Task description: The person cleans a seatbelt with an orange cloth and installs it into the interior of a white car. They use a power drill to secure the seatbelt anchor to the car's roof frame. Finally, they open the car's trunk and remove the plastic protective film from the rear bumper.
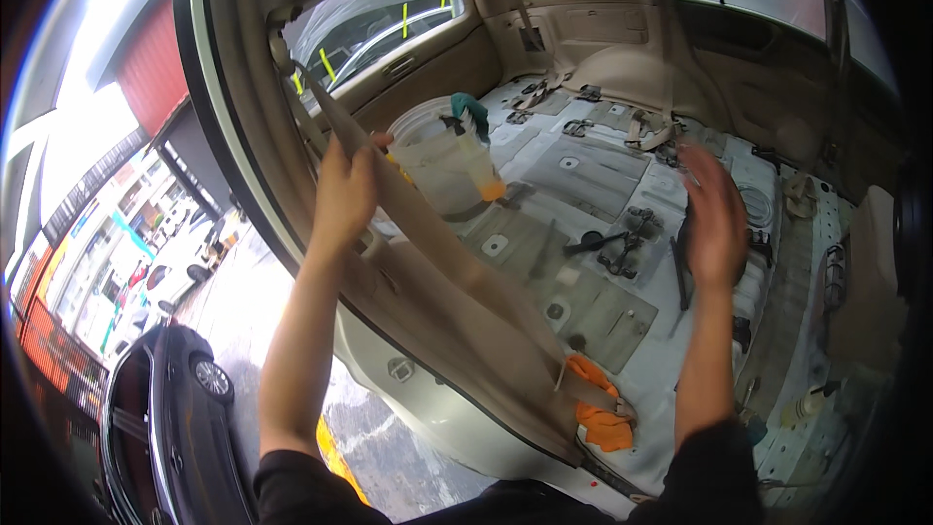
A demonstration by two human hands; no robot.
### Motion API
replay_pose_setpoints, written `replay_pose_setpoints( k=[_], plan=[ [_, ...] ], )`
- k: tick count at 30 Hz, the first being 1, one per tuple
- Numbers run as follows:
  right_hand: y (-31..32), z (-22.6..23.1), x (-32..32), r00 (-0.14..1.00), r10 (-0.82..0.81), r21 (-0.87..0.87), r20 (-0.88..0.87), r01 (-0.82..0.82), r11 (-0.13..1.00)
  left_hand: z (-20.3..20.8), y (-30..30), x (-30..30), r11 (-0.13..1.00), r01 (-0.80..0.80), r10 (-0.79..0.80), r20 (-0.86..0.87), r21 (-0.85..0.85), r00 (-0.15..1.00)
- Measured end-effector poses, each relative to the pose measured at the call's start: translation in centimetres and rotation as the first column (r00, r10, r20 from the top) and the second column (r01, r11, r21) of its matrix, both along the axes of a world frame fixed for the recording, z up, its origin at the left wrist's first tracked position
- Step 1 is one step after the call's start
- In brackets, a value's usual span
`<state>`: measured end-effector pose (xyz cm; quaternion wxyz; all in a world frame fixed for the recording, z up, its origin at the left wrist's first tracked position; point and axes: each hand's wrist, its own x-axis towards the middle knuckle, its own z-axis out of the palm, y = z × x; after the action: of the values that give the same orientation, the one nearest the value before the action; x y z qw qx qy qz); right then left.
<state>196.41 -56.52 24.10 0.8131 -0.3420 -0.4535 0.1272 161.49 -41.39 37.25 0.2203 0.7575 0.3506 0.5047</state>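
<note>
A beige seat belt point(437, 238) runs from the door pillar down to the floor by the sill. My left hand point(347, 190) is closed around its upper part. My right hand point(714, 214) is raised above the right side of the stripped car floor, fingers stretched out and slightly blurred, holding nothing. Beyond the belt stands a translucent bucket point(437, 170) with a teal cloth point(471, 117) over its rim. An orange cloth point(604, 418) lies near the belt's lower end.
Dark metal brackets point(622, 243) and loose belt buckles point(651, 131) lie on the bare floor point(593, 175). The beige door pillar and pale sill point(428, 389) edge the opening on the left. Plastic film point(379, 39) covers the windows. A dark car point(170, 418) is parked outside.
</note>
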Motion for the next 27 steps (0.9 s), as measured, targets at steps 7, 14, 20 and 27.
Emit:
replay_pose_setpoints(
  k=[7, 14, 20, 27],
  plan=[
    [18.1, 22.9, -18.0, 0.802, 0.402, 0.145, 0.441, -0.506, 0.85, 1.0, -0.3, 0.1, 0.997, 0.022, -0.012, -0.148, 0.071, 0.989],
    [20.7, 24.4, -21.7, 0.75, 0.497, 0.171, 0.436, -0.612, 0.772, 0.8, -1.3, 0.6, 0.99, 0.072, -0.056, -0.13, 0.122, 0.99],
    [18.8, 21.8, -24.8, 0.841, 0.413, 0.289, 0.35, -0.516, 0.806, 0.3, -0.8, 0.4, 0.961, 0.12, -0.069, -0.205, 0.25, 0.976],
    [16.4, 23.2, -22.6, 0.744, 0.46, 0.037, 0.485, -0.543, 0.839, 0.5, -0.7, 0.5, 0.987, 0.163, -0.159, -0.127, 0.017, 0.979]
  ],
)
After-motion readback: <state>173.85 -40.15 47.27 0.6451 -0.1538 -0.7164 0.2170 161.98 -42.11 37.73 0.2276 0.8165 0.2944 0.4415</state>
